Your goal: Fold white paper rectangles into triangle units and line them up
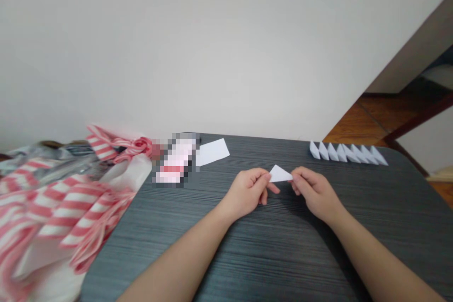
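Observation:
A small white piece of paper folded into a triangle (280, 174) is held up over the dark table (247, 250), its peak pointing away from me. My left hand (250, 188) pinches its left corner between thumb and index finger, the other fingers partly curled below. At the right corner, my right hand (313, 191) grips the paper the same way. Flat on the table, left of my hands, lie white paper sheets (213, 152). Several folded white paper pieces (347, 153) stand in a row at the far right.
A blurred-out phone-like object (177, 158) lies at the table's left back edge, next to the sheets. Red-and-white striped cloth (67, 203) and plastic bags are heaped to the left. A pale wall (226, 47) rises behind the table; wooden floor (368, 118) shows at right.

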Demonstrator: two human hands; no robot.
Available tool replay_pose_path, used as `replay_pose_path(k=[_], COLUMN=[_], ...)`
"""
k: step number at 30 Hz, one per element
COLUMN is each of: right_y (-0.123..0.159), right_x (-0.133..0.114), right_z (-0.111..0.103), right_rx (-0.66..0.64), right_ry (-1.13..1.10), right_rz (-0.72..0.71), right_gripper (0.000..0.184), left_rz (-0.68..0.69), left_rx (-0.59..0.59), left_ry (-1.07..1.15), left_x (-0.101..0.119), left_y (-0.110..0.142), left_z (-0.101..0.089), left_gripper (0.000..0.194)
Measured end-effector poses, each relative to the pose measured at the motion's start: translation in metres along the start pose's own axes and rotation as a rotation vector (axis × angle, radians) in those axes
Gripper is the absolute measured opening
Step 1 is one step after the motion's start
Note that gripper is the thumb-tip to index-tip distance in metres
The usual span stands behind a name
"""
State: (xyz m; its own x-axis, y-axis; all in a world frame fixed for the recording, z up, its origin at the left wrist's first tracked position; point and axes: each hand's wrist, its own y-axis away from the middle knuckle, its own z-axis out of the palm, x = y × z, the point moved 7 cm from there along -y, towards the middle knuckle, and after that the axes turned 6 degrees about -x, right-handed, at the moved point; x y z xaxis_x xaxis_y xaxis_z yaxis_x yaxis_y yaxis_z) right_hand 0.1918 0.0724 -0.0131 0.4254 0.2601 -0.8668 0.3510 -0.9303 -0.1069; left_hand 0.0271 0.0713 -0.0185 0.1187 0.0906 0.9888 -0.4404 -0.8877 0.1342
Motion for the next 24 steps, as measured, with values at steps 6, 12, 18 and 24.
replay_pose_path(k=[6, 12, 18, 24], right_y=[-0.0010, 0.0007, -0.0007, -0.0010], right_x=[-0.0019, -0.0049, -0.0026, -0.0020], right_z=[-0.0004, -0.0060, -0.0012, 0.0014], right_rx=[0.004, 0.093, 0.011, -0.050], right_ry=[0.046, 0.058, 0.022, -0.012], right_rz=[-0.007, -0.020, -0.025, -0.030], right_gripper=[0.024, 0.022, 0.026, 0.034], left_rz=[0.007, 0.010, 0.037, 0.060], left_rx=[-0.008, 0.040, 0.011, -0.005], left_ry=[-0.005, -0.022, -0.101, -0.092], left_x=[-0.0051, -0.0044, -0.0040, -0.0001], left_y=[-0.0031, -0.0029, -0.0012, -0.0007], left_z=[-0.0019, -0.0076, -0.0071, -0.0056], left_gripper=[0.031, 0.028, 0.034, 0.032])
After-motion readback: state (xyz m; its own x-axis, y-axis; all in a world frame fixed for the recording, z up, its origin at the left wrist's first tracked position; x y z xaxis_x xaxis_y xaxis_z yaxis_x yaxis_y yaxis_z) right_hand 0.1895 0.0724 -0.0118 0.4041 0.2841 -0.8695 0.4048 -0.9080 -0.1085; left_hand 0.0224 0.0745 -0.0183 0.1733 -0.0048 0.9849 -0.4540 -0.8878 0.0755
